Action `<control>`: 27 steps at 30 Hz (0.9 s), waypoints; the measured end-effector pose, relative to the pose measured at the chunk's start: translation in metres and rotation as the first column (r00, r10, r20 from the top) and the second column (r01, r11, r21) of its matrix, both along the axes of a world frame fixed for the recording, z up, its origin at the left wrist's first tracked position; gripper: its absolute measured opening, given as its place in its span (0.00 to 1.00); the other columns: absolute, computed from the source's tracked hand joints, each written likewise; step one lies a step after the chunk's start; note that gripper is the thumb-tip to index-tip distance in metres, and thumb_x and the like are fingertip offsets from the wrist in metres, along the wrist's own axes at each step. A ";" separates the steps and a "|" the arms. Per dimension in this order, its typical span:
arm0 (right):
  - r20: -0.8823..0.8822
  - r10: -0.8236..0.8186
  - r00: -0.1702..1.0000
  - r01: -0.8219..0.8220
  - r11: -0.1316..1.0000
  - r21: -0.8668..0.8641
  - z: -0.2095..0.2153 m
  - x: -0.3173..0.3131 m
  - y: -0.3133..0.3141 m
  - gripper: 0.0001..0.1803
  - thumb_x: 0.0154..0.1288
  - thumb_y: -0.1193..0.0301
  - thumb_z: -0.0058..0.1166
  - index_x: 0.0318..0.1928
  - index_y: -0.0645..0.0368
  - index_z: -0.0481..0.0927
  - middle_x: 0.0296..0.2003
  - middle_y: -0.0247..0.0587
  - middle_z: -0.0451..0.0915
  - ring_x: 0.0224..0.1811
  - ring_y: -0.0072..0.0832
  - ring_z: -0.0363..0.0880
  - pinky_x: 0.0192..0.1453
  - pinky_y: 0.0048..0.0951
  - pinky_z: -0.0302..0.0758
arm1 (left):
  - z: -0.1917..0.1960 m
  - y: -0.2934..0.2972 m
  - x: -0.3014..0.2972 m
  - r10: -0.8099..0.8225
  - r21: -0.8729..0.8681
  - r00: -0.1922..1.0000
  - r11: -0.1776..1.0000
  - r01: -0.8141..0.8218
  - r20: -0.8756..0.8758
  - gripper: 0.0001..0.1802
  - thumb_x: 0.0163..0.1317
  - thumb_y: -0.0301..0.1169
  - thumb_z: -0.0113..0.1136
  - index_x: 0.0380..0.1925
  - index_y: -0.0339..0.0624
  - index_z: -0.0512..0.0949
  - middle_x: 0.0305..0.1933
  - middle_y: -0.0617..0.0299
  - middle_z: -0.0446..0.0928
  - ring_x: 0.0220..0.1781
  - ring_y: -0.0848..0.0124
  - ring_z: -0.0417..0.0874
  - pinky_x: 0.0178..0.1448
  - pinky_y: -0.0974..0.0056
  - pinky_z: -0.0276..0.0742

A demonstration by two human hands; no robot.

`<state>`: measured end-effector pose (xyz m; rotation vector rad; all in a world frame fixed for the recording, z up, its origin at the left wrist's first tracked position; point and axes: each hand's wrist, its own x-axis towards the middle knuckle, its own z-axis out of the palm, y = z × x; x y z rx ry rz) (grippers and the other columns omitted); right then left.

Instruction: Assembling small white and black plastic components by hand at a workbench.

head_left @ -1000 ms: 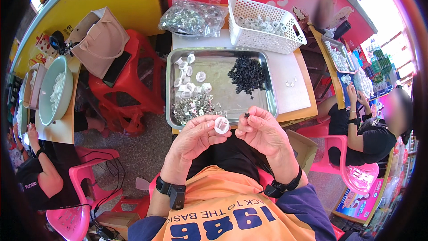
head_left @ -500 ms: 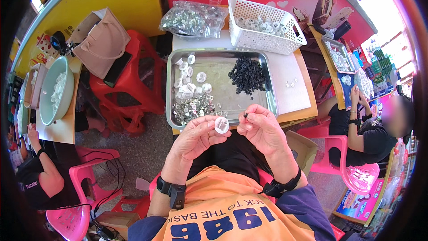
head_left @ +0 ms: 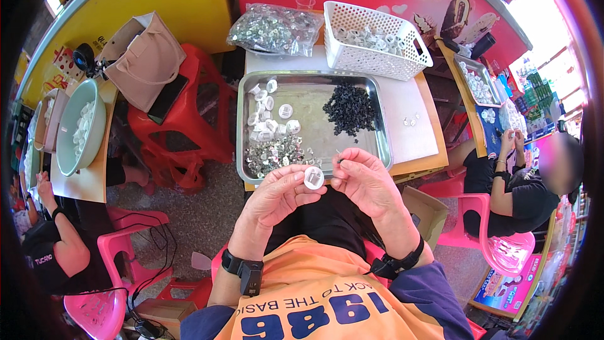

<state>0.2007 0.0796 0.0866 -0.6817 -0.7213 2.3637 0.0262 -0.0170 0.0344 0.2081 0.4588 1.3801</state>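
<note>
While the left hand point(head_left: 275, 196) pinches a round white plastic piece point(head_left: 314, 178) between closed thumb and fingers, the right hand point(head_left: 369, 182) has its fingertips together on a tiny dark piece point(head_left: 340, 160) close by, both at the near rim of a rectangular silver metal tray point(head_left: 308, 106).

The supporting surface is a wooden table point(head_left: 423, 162), its edge exposed at the right of the tray and along part of the near side. A white sheet point(head_left: 402, 97) covers much of the top. The shallow metal tray point(head_left: 306, 104) rests on this sheet. Beyond the tray's far edge, toward its left, lies a filled clear plastic bag point(head_left: 274, 28); toward its right stands a white perforated basket point(head_left: 371, 60). Several small pale pieces point(head_left: 413, 122) lie loose on the sheet, right of the tray.
</note>
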 end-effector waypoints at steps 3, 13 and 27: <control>0.079 -0.009 0.997 0.002 0.995 0.096 0.003 0.000 -0.001 0.07 0.64 0.77 0.54 0.43 0.63 0.77 0.35 0.36 0.78 0.33 0.19 0.74 0.40 0.22 0.73 | -0.001 0.000 -0.001 -0.003 0.004 1.000 1.000 0.003 -0.001 0.16 0.66 0.29 0.52 0.50 0.29 0.73 0.45 0.45 0.79 0.45 0.55 0.84 0.49 0.59 0.84; 0.186 -0.084 0.979 -0.011 0.888 0.459 0.005 -0.002 -0.008 0.15 0.64 0.78 0.55 0.51 0.68 0.77 0.34 0.33 0.77 0.36 0.16 0.74 0.43 0.18 0.73 | 0.004 0.001 0.001 -0.011 -0.014 1.000 1.000 0.010 -0.029 0.16 0.65 0.29 0.53 0.49 0.30 0.73 0.45 0.46 0.79 0.45 0.56 0.84 0.49 0.59 0.84; 0.333 -0.100 0.938 -0.106 0.829 0.549 0.009 0.001 -0.008 0.08 0.59 0.79 0.60 0.40 0.66 0.81 0.34 0.36 0.81 0.35 0.18 0.78 0.43 0.19 0.76 | 0.005 0.000 0.002 -0.026 -0.004 1.000 1.000 0.026 -0.012 0.17 0.65 0.30 0.53 0.50 0.29 0.72 0.44 0.46 0.79 0.44 0.57 0.84 0.48 0.60 0.84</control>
